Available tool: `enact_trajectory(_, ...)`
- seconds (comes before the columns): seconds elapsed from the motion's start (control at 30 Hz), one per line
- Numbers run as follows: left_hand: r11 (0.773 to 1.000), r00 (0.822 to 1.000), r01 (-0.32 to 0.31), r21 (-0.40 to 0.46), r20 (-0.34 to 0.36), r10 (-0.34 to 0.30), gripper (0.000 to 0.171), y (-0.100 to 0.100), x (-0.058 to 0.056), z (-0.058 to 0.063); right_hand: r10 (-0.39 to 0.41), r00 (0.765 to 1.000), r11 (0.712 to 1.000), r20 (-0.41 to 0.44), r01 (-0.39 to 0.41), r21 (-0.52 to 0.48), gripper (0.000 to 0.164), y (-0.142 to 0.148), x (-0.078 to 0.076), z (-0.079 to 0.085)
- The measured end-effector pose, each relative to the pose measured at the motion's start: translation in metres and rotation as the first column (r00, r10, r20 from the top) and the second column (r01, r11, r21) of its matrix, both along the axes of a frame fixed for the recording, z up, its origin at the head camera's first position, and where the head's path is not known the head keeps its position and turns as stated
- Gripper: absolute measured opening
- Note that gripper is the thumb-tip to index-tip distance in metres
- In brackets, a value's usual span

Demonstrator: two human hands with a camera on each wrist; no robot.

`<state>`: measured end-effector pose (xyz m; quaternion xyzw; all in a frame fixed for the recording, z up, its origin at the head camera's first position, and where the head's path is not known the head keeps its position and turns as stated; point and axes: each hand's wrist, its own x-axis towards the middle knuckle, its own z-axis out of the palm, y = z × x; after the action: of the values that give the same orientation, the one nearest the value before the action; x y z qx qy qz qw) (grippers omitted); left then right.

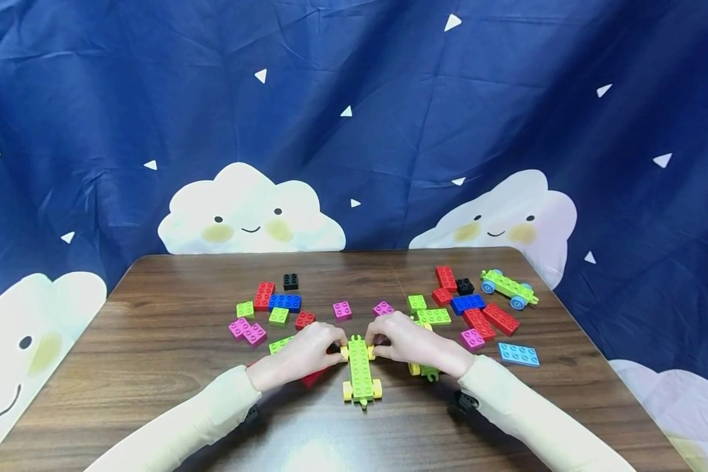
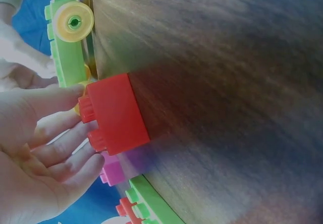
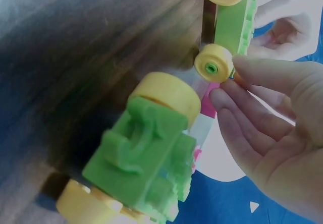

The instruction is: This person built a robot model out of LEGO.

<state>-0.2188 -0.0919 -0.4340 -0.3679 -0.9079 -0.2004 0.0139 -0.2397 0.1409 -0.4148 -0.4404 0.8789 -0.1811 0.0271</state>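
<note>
A lime-green toy car base with yellow wheels stands on the table between the two hands, its length pointing away from me. From the left, my left hand pinches the far left wheel. My right hand pinches the far right wheel between thumb and fingers. Close under the left hand, a red brick partly hides those fingertips in the left wrist view. A second green car base with yellow wheels sits near the right wrist, partly covered by that hand in the head view.
Bricks in red, pink, green, blue and black lie beyond both hands, including a blue brick on the left. At the far right stands a green car base with blue wheels. A light-blue brick lies nearer on the wooden table.
</note>
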Motion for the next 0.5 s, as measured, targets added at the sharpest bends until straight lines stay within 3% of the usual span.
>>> enact_trajectory(0.17, 1.0, 1.0, -0.007, -0.007, 0.015, 0.007, 0.016, 0.001, 0.0, 0.0, -0.011, 0.999, 0.999, -0.043, 0.008, -0.051, 0.011, 0.006, -0.008, 0.006)
enact_trajectory(0.5, 1.0, 1.0, -0.003, 0.001, 0.004, 0.003, 0.016, 0.001, -0.001, -0.002, -0.18, 0.979, 0.983, -0.097, 0.181, 0.004, 0.017, 0.02, -0.036, 0.017)
